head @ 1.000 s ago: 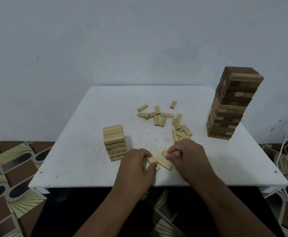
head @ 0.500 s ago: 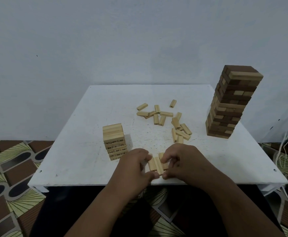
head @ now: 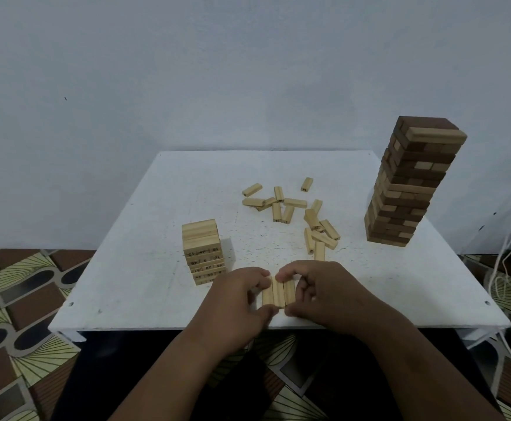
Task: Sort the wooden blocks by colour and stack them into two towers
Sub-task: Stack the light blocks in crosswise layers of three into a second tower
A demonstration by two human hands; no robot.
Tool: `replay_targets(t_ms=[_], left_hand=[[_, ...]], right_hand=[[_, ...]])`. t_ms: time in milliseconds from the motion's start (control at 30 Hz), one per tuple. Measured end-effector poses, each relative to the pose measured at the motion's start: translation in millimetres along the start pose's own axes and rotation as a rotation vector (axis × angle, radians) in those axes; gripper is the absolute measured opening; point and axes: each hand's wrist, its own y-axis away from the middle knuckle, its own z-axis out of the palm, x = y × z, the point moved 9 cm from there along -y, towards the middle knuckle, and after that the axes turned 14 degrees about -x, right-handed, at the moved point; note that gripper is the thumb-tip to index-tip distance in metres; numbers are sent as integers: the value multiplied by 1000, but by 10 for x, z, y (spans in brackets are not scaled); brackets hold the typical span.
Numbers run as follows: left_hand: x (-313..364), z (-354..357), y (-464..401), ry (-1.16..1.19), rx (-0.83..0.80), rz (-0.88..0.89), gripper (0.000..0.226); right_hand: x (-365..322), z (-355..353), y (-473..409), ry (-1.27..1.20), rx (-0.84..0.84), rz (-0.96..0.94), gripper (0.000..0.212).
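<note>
Three light wooden blocks lie side by side as a row near the table's front edge. My left hand grips the row from the left and my right hand grips it from the right, fingers curled over the far ends and thumbs at the near ends. A short tower of light blocks stands just left of my hands. A tall tower of mostly dark blocks with some light ones rises at the right. Several loose light blocks lie scattered mid-table.
The white table stands against a pale wall. Patterned floor shows on both sides, and white cords hang off the right. The front table edge lies directly under my hands.
My hands have pushed separate blocks together into a tight row of three and turned them lengthwise, closing in from both sides. The towers and loose pile have not moved.
</note>
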Motion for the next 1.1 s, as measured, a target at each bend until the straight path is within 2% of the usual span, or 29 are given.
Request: replay_targets(t_ms=[133,333,633,900,1100], left_hand=[[-11,-2,20,32,2,-12,40],[16,12,12,77,-28,24,60],[34,39,-5,74,-51,34,69],[142,-16,-2,71,-17,103,72],[386,-264,59,47,87,208,68]], right_hand=[[14,9,-1,-4,13,-3,39],[-31,-7,11,-3,9,-17,52],[-23,19,2,3,21,-17,44],[-63,-69,35,16,75,-33,45],[-348,-401,198,-16,162,-122,47]])
